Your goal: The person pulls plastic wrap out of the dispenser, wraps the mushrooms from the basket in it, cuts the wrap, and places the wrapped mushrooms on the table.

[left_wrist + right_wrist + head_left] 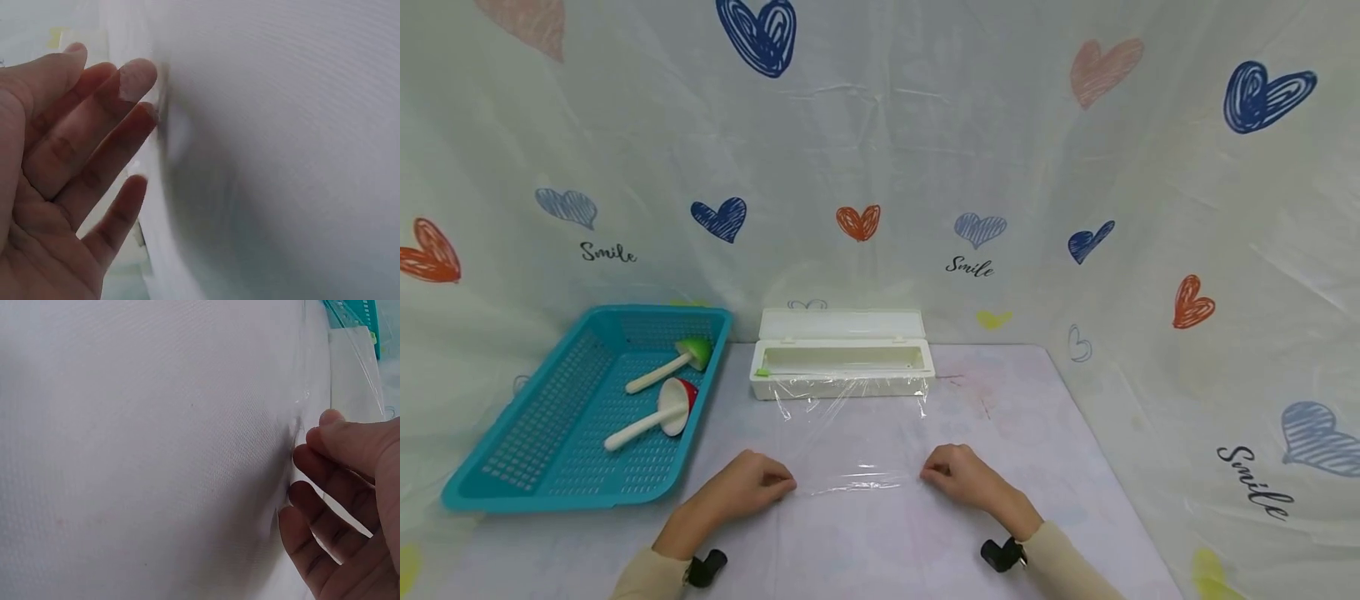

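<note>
2 hands (741, 492) (958, 477), 1 film sheet (850, 437), 1 dispenser box (841, 354), 1 basket (490, 475), 2 toy mushrooms (670, 362) (655, 412)

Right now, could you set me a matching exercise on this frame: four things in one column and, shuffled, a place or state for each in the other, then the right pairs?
Things:
1. cling film
2. white dispenser box
3. red-capped toy mushroom
4. green-capped toy mushroom

Places or states:
A. lying in the blue basket, farther from the person
B. lid open, at the back of the table
C. stretched from the box, its near edge pinched by the left hand and the right hand
D. lying in the blue basket, nearer the person

Pairs: 1-C, 2-B, 3-D, 4-A
</note>
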Action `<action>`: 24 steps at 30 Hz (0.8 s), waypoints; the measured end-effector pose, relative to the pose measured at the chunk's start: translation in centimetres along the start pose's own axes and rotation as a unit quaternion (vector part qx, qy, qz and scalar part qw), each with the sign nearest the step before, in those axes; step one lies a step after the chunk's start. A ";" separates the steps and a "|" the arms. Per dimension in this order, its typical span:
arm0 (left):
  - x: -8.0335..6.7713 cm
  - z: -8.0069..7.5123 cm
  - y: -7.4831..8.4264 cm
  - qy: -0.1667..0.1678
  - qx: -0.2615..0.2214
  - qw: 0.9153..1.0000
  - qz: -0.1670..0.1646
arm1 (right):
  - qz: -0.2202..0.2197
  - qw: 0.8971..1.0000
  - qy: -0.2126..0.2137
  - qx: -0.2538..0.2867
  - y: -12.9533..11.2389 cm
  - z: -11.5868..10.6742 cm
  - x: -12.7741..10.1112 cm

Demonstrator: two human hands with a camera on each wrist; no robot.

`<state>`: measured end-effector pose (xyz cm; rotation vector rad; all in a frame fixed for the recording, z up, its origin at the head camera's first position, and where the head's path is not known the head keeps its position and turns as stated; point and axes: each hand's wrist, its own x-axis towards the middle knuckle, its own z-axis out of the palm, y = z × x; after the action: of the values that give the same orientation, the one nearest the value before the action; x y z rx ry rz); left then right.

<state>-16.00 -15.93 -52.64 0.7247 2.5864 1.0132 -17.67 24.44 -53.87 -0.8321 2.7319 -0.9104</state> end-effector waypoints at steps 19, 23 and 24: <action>3.3 1.4 0.7 0.147 0.003 0.988 -0.037 | -0.008 0.995 0.070 0.064 -1.5 0.8 4.4; 4.1 2.8 0.5 0.152 0.007 0.986 -0.067 | 0.011 0.993 0.089 0.077 -1.3 2.4 5.1; 4.3 3.0 0.6 0.149 0.011 0.986 -0.075 | 0.020 0.993 0.090 0.078 -1.2 2.7 5.2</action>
<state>-18.13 -11.61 -54.66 0.3998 2.8566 1.1206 -20.63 19.41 -55.10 -0.6947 2.7677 -1.2289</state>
